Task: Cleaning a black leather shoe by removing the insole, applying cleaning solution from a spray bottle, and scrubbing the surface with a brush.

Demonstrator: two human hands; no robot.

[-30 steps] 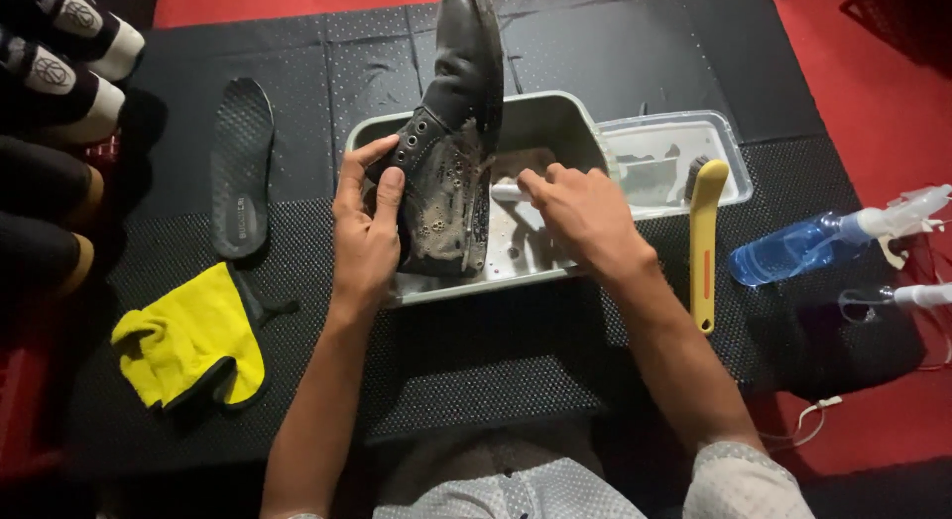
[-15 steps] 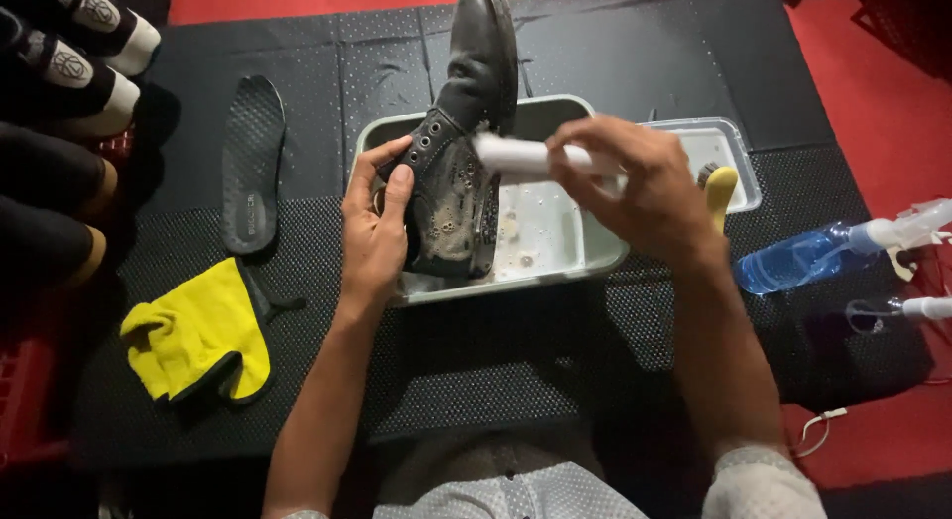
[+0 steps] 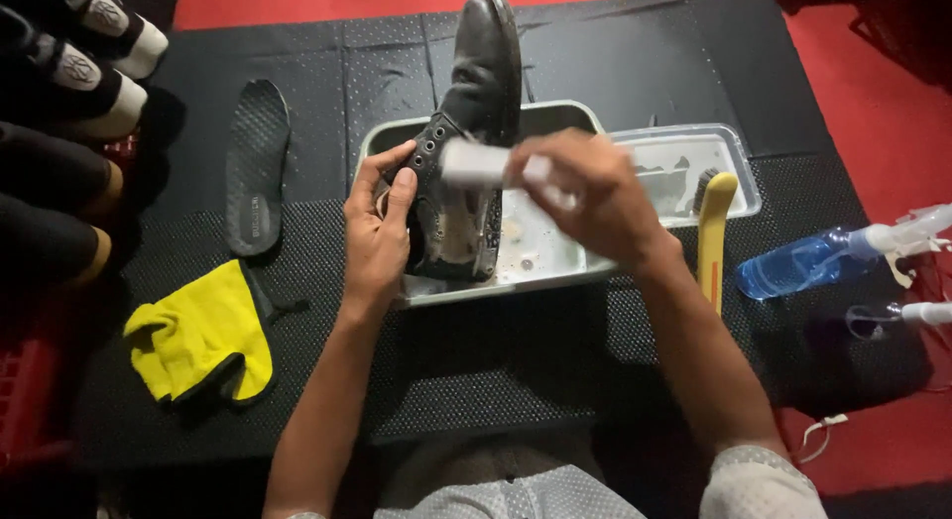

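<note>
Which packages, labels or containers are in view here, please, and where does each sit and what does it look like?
Spray bottle: lying on the mat's right edge, clear blue with a white trigger.
Insole: flat at upper left, black with a small pale mark.
White tube: in the right hand, against the black boot.
No screens or signs.

Black shoe (image 3: pixel 474 132), greyish-white smears on the sole. White brush handle (image 3: pixel 486 165). Grey metal tray (image 3: pixel 555 271). Black insole (image 3: pixel 256 167), fine dotted pattern. Yellow cloth (image 3: pixel 203 336), black edging. Yellow brush (image 3: pixel 712 231). Blue spray bottle (image 3: pixel 813 263), white nozzle. Black mat (image 3: pixel 476 360), dotted texture. Red floor (image 3: pixel 892 103). Grey sleeve (image 3: pixel 759 484), small white dots.
</note>
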